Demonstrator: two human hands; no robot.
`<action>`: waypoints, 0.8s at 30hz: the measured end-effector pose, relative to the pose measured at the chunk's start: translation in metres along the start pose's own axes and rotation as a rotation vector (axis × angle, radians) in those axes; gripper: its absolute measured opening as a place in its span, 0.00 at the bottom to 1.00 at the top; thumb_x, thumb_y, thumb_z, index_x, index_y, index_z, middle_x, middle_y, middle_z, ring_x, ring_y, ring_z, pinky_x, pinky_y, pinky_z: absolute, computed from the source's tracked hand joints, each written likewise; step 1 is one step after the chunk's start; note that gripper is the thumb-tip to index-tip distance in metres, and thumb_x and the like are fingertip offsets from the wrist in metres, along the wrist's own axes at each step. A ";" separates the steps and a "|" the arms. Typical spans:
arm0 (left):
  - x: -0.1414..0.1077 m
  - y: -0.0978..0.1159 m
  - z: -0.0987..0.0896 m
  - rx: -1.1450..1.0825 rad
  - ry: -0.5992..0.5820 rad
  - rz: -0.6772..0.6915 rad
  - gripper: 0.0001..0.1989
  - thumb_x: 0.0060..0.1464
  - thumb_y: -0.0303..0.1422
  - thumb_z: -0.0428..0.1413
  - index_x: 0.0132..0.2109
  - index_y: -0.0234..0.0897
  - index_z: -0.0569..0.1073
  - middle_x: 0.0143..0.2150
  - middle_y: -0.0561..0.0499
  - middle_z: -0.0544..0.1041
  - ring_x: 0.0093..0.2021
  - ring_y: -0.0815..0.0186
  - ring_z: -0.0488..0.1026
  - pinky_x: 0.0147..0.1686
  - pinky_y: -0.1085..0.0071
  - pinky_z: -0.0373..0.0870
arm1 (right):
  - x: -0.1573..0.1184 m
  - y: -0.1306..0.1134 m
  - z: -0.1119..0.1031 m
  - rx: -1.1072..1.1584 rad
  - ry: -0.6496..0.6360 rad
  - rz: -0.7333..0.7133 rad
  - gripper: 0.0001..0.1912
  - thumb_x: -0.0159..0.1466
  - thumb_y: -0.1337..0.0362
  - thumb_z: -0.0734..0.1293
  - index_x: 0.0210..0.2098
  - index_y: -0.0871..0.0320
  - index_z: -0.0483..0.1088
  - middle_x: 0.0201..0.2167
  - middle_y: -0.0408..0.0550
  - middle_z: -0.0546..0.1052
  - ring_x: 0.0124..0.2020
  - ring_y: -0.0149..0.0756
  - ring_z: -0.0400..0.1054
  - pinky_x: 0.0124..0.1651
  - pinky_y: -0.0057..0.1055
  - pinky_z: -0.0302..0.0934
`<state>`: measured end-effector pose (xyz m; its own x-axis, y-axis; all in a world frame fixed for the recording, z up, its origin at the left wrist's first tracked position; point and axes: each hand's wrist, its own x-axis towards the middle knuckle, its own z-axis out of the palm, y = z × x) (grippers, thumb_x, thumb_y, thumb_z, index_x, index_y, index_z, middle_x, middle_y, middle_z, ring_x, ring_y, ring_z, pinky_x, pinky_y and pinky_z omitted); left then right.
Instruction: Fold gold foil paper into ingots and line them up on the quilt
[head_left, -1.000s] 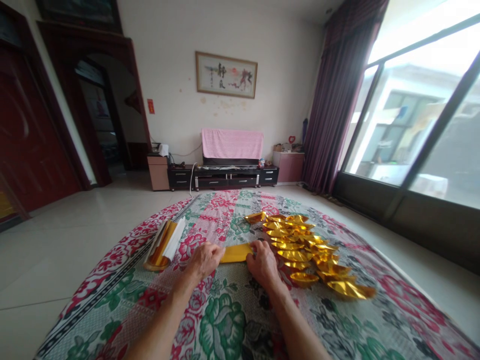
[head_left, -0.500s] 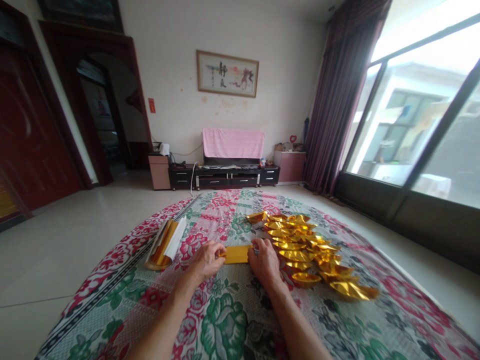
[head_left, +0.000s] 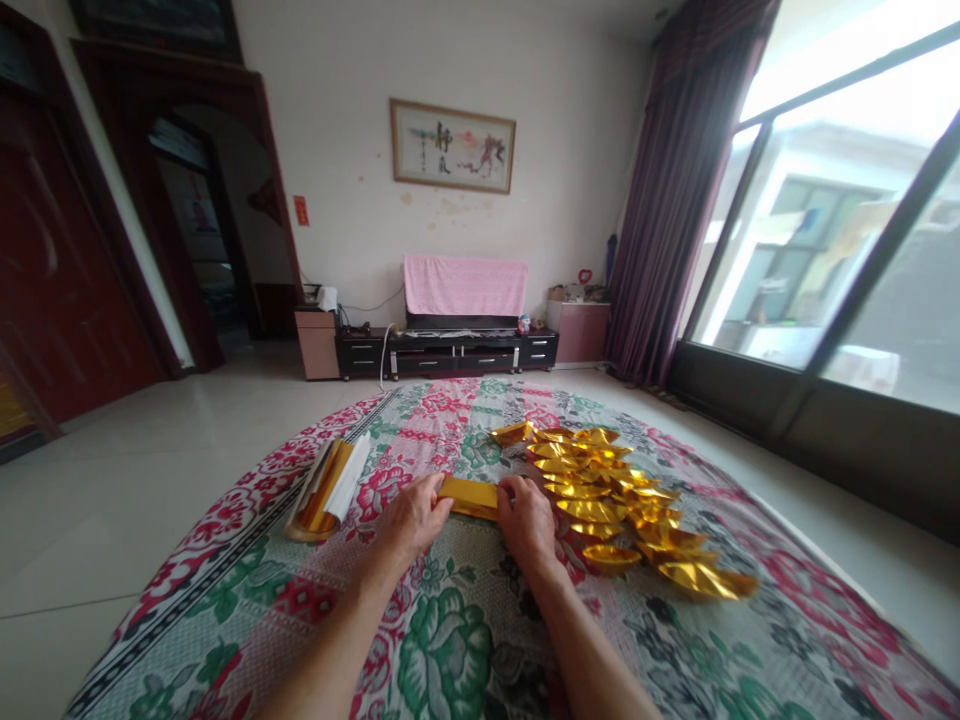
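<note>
Between my two hands a strip of folded gold foil paper [head_left: 472, 496] is stretched level above the flowered tablecloth [head_left: 450, 640]. My left hand [head_left: 414, 512] pinches its left end between thumb and fingers. At the right end my right hand [head_left: 526, 515] grips it, its fingertips partly hidden behind the knuckles. Just right of that hand lie several folded gold paper ingots [head_left: 594, 510] in rough rows. A curled stack of gold and white paper sheets [head_left: 328, 490] rests on the cloth, left of my left hand.
Beyond the round table stands a low black TV cabinet [head_left: 465, 355], with a pink cloth [head_left: 465, 285] draped over what is on it. A purple curtain [head_left: 660, 200] and a large window are on the right. A dark red door [head_left: 67, 250] is at the left.
The gold strip has tipped, its left end now slightly higher and its front edge showing. My left hand has shifted a little up and left. Both hands keep their hold.
</note>
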<state>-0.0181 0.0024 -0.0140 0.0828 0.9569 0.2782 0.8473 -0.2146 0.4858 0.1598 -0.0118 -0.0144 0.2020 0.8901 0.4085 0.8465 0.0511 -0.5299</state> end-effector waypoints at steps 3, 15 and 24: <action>0.005 0.004 -0.001 0.013 -0.011 -0.012 0.19 0.51 0.34 0.52 0.52 0.38 0.68 0.33 0.52 0.74 0.35 0.68 0.70 0.37 0.74 0.63 | 0.004 0.002 0.000 0.033 0.022 -0.012 0.10 0.61 0.66 0.58 0.34 0.57 0.71 0.32 0.47 0.73 0.33 0.31 0.66 0.36 0.24 0.53; 0.028 0.021 0.022 -0.084 0.126 -0.114 0.19 0.53 0.31 0.50 0.53 0.37 0.67 0.30 0.50 0.77 0.34 0.64 0.74 0.37 0.72 0.64 | 0.019 0.000 0.017 0.150 0.157 -0.019 0.10 0.61 0.66 0.57 0.32 0.59 0.69 0.29 0.46 0.73 0.30 0.31 0.66 0.36 0.25 0.54; 0.044 0.008 0.034 -0.324 0.085 -0.092 0.20 0.53 0.27 0.47 0.53 0.35 0.67 0.26 0.52 0.77 0.33 0.68 0.75 0.36 0.75 0.66 | 0.012 -0.009 0.022 0.153 0.111 -0.145 0.08 0.61 0.66 0.57 0.30 0.58 0.66 0.26 0.44 0.73 0.30 0.32 0.67 0.34 0.25 0.52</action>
<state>0.0102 0.0494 -0.0257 -0.0414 0.9584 0.2824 0.6372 -0.1924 0.7463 0.1441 0.0083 -0.0209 0.1438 0.8135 0.5635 0.7878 0.2505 -0.5627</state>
